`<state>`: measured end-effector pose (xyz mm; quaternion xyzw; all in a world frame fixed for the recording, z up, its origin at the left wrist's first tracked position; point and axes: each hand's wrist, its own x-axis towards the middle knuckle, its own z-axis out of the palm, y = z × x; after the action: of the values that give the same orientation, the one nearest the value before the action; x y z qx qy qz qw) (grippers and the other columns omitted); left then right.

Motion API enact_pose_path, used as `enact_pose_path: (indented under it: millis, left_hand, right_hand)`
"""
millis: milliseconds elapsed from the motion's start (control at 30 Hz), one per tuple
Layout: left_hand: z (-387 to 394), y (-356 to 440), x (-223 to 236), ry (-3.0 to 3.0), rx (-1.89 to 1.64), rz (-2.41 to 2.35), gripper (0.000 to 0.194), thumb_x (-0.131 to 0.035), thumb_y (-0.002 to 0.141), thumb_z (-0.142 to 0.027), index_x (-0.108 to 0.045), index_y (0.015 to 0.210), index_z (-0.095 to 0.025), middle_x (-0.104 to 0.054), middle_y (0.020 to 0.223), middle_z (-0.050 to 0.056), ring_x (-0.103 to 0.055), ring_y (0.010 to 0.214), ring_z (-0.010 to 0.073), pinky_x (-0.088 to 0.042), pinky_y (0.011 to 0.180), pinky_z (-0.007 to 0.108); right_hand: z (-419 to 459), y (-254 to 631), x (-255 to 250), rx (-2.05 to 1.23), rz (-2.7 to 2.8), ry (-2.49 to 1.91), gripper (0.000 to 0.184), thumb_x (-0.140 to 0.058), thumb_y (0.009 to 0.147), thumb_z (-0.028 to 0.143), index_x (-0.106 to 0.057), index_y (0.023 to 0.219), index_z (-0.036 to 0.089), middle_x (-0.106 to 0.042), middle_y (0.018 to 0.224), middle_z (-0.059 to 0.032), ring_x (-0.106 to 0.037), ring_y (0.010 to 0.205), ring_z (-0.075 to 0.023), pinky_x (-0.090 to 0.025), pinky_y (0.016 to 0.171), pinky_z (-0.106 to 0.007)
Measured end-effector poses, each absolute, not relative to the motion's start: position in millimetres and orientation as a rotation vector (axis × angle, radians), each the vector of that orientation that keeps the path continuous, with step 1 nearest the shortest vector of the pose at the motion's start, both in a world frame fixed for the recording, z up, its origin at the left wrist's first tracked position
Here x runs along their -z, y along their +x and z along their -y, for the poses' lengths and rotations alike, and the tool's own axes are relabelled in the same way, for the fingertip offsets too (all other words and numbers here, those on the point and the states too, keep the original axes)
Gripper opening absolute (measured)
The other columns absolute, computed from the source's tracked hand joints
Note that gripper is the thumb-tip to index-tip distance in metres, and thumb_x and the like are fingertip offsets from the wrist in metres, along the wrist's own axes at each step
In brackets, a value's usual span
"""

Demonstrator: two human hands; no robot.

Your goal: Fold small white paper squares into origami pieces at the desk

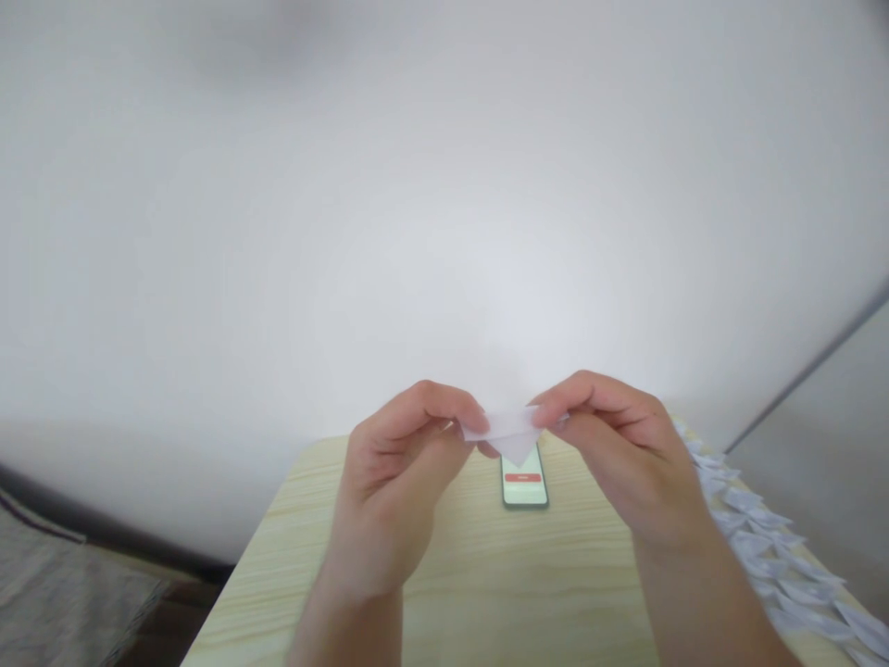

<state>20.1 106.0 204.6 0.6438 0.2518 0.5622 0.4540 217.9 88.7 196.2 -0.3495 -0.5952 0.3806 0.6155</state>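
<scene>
Head view: from where I stand, the left hand and right hand hold one small white paper up between them, above the table and before the pale wall.
Paper: folded, with a flat band across the top and a pointed part hanging below its middle.
Tear: I'd say the paper could rip if the hands pull apart too hard, as each has hold of one end only.
Slip: so little is caught at either end that a loose pinch might let one side spring free and the fold open out.
Band: uneven pressure from the two thumbs could skew it.
Pieces: white folded pieces lie close together along the table's right edge, near the right arm; a careless sweep of that arm could knock some off.
Left grip: pinched nearly closed, thumb and forefinger on the paper's left end, another fingertip showing just below.
Right grip: also pinched, on the right end; whether its curled fingers touch the paper, I cannot tell.
Phone: the phone lies on the table, lit, partly hidden behind the paper; I see neither hand touching it.
</scene>
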Motion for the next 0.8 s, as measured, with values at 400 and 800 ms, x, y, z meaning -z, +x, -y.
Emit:
enact_pose_path:
  millis: [400,800]
  left_hand:
    - [-104.7,23.4,-204.9,1.551,-1.382,-0.609,0.012,-0.060,0.091,-0.013,-0.069,0.089,-0.021,-0.070,0.080,0.004,-0.066,0.077,0.0194,-0.050,0.074,0.034]
    - [-108.2,24.0,-197.2,1.708,-1.453,-0.762,0.011,-0.076,0.088,-0.024,-0.070,0.097,-0.022,-0.071,0.089,0.005,-0.065,0.085,0.0197,-0.052,0.077,0.033]
  right_hand:
    - [-84.1,221.2,-194.1,-0.824,1.412,-0.767,0.017,-0.066,0.094,0.018,-0.079,0.089,0.027,-0.079,0.093,-0.0032,-0.072,0.086,-0.0217,-0.056,0.072,-0.034]
    - [-85.5,212.6,-190.2,-0.620,1.442,-0.859,0.009,-0.079,0.084,0.019,-0.076,0.086,0.027,-0.078,0.089,-0.0022,-0.073,0.080,-0.0210,-0.058,0.074,-0.036]
